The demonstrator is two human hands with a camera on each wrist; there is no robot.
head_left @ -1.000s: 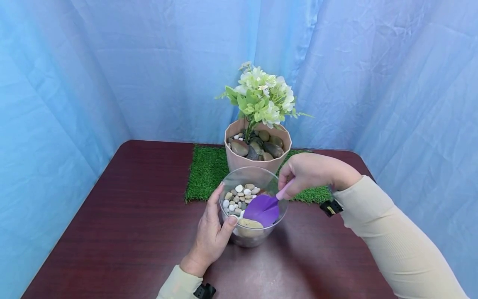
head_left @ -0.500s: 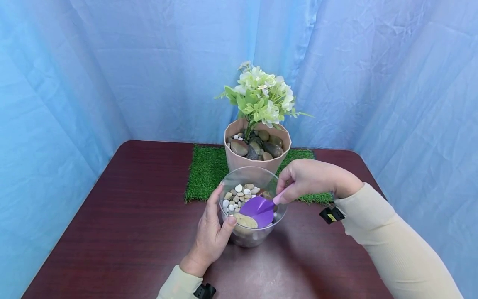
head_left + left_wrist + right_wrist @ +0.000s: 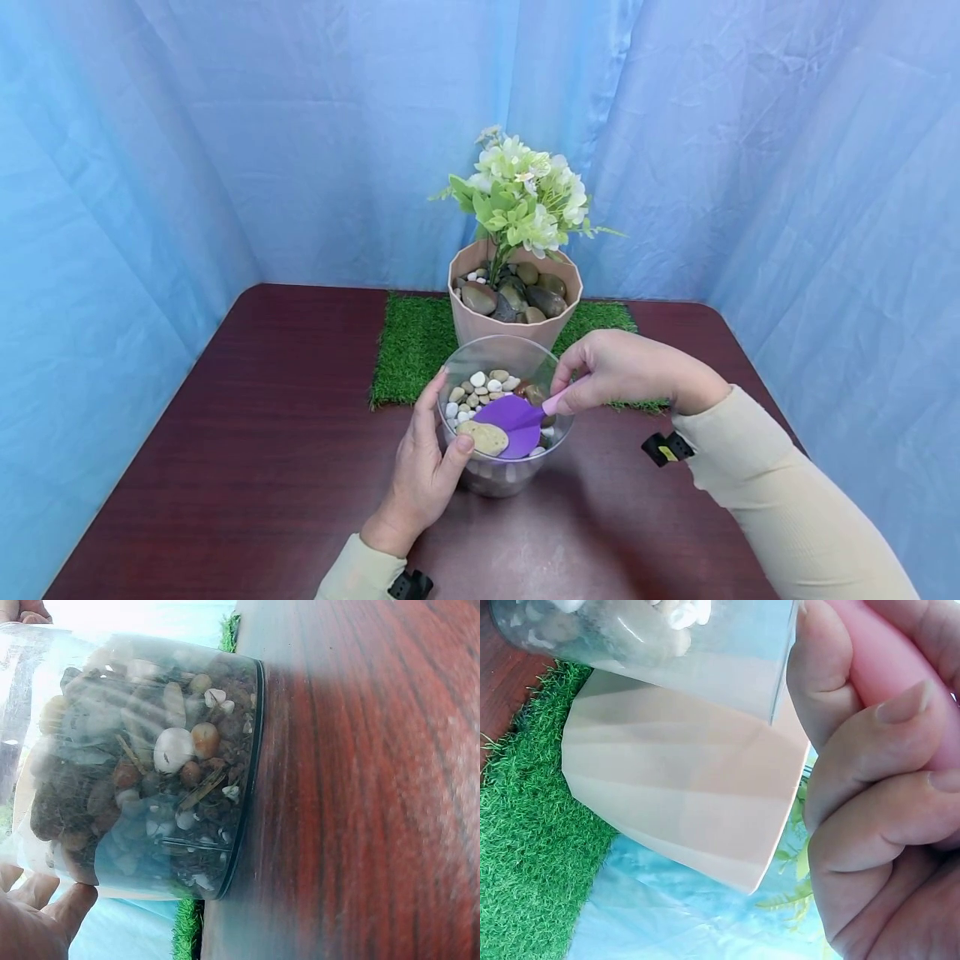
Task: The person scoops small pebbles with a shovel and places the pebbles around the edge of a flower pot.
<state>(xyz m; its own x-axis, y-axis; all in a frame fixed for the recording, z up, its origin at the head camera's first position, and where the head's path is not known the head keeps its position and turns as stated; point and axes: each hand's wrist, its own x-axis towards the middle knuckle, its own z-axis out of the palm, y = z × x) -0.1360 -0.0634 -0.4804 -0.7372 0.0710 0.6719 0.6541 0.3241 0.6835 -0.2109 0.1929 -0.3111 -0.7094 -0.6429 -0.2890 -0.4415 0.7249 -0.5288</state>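
Note:
A clear plastic container (image 3: 491, 483), holding pebbles, stands upright on the table. My left hand (image 3: 422, 471) grips its left side, thumb at the near rim; in the left wrist view, fingertips (image 3: 75, 904) touch the wall. My right hand (image 3: 618, 371) holds the pink handle (image 3: 885, 652) of a toy trowel, fingers curled round it. The purple trowel blade (image 3: 513, 421) is inside the container, tilted down to the left. A large tan stone (image 3: 483, 438) lies against the blade, near my left thumb. Small white and brown pebbles (image 3: 480, 392) lie behind it. The blade's tip is hidden.
A pale pink pot (image 3: 498, 327) with artificial white flowers (image 3: 525, 196) and large stones stands right behind the container. Under the pot lies a green grass mat (image 3: 412, 350). Blue curtains (image 3: 337, 150) surround the dark red table (image 3: 247, 417).
My right hand has moved slightly down and left with the trowel. The blade has shifted left, and the large tan stone has moved left and up toward my left thumb. The left hand stays put.

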